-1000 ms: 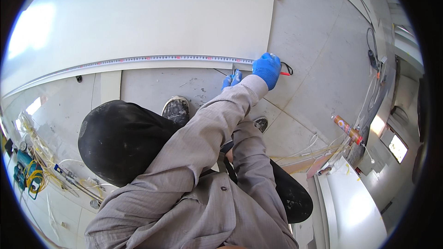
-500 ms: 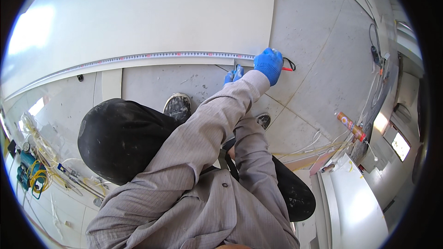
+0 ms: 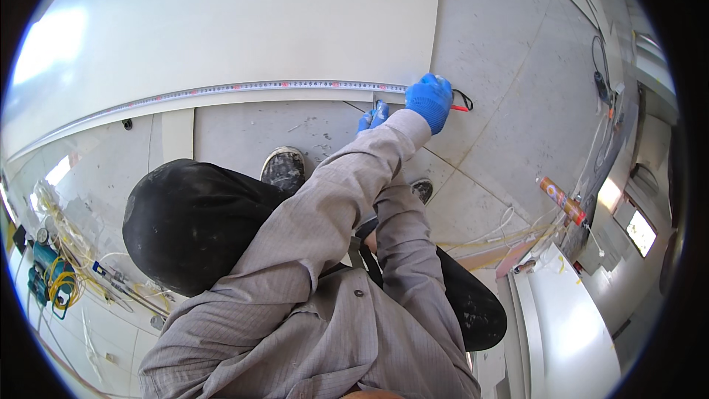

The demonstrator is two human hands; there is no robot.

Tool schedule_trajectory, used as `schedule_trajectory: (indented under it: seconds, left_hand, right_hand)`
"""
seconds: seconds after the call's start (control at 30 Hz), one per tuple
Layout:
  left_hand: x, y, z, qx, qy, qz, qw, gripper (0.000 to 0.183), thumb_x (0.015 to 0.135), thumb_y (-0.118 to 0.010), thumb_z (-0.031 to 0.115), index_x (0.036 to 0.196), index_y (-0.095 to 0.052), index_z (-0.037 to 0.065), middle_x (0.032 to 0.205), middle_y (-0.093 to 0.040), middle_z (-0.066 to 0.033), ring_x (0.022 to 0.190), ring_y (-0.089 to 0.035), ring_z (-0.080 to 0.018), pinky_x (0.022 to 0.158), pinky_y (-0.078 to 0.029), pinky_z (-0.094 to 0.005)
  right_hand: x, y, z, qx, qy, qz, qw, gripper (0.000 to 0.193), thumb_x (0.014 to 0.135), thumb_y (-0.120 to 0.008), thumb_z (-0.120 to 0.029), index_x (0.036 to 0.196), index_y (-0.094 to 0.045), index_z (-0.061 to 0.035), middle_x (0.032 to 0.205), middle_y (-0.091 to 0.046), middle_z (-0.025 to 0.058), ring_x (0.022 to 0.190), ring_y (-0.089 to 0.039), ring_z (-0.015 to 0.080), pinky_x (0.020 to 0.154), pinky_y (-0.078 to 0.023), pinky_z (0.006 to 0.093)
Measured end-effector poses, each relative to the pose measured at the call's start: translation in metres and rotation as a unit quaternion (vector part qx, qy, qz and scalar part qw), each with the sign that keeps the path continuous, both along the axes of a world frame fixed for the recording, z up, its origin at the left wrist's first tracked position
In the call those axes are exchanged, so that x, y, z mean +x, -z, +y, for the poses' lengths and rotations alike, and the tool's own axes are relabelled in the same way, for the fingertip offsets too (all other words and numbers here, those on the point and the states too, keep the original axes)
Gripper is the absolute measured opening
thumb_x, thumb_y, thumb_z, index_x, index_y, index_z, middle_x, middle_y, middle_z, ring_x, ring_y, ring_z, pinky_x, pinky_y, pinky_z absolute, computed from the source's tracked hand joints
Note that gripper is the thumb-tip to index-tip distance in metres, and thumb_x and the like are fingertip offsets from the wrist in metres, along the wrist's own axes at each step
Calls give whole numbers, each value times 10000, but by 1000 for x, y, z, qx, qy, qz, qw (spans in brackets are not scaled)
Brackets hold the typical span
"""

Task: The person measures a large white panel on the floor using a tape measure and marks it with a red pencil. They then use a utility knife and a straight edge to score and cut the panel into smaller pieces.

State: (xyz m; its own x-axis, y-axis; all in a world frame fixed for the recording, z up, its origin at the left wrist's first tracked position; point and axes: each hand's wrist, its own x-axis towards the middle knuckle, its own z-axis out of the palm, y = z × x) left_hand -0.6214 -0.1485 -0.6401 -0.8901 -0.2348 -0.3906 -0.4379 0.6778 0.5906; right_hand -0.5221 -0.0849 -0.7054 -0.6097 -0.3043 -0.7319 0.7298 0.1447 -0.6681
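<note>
Far left: teal power tool (image 3: 46,270) with yellow cord (image 3: 66,290), well apart from both hands. Left to centre: white panel (image 3: 236,22), lying flat, with the tape (image 3: 244,86) stretched along its near edge, slightly inside the margin. For a true reading, lay the tape flat and parallel to that edge, free of twist, and sight from straight above the scale. Below: knee (image 3: 196,225) and shoe (image 3: 283,170), both short of the panel. Right of centre: right hand (image 3: 373,117), blue-gloved, reaching beneath the opposite forearm to the panel edge, fingers bent; possibly a thin item at the fingertips, but grip impossible to tell. Best steadied against the edge, without nudging the tape. Further right: left hand (image 3: 429,103), also gloved, crossed over, closed around the tape's right end near the panel corner; case mostly hidden, black loop (image 3: 463,96) and red end (image 3: 460,108) protruding. Best held low and still, under light, even tension, to avoid shifting the reading. Far right: orange cartridge (image 3: 561,201).
</note>
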Motion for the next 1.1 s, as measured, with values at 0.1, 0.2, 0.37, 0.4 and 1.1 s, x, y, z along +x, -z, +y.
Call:
schedule_trajectory:
  seconds: [0.1,0.2,0.37,0.4,1.1]
  left_hand:
    - [1,0,-4,1,3,-3,1000,453,869,-669,135,1279,-552,-20,1135,-624,-229,941,-716,-338,708,-605,-439]
    - [1,0,-10,22,19,-5,1000,350,880,-663,148,1204,-597,33,1114,-623,-218,936,-717,-346,697,-604,-443]
    - [-1,-4,-17,72,-5,-4,997,238,901,-691,202,1118,-693,103,1108,-630,-189,1009,-699,-341,765,-593,-457]
    - [-2,-5,-18,79,-10,-6,997,225,901,-694,207,1104,-706,112,1105,-631,-182,1009,-699,-339,775,-592,-456]
    - [7,-19,-32,70,-49,28,996,208,934,-650,237,1101,-656,113,1012,-676,-198,922,-705,-364,744,-576,-479]
  right_hand:
    - [-3,0,-3,1,-4,2,1000,151,981,-567,-268,1021,-588,-125,759,-595,31,574,-569,187,496,-441,320]
    - [-7,0,-5,6,-8,1,1000,139,980,-568,-259,1019,-585,-126,753,-589,27,565,-563,180,486,-435,316]
    - [-12,-5,-6,17,-11,-4,1000,121,979,-568,-243,1015,-579,-128,742,-580,21,550,-554,169,470,-425,308]
    - [-14,-6,-6,20,-9,-3,1000,117,979,-568,-240,1014,-577,-129,740,-578,20,547,-553,166,466,-423,307]
    - [-22,-22,9,115,18,62,991,47,972,-570,-174,996,-551,-138,696,-539,-6,484,-514,118,398,-382,275]
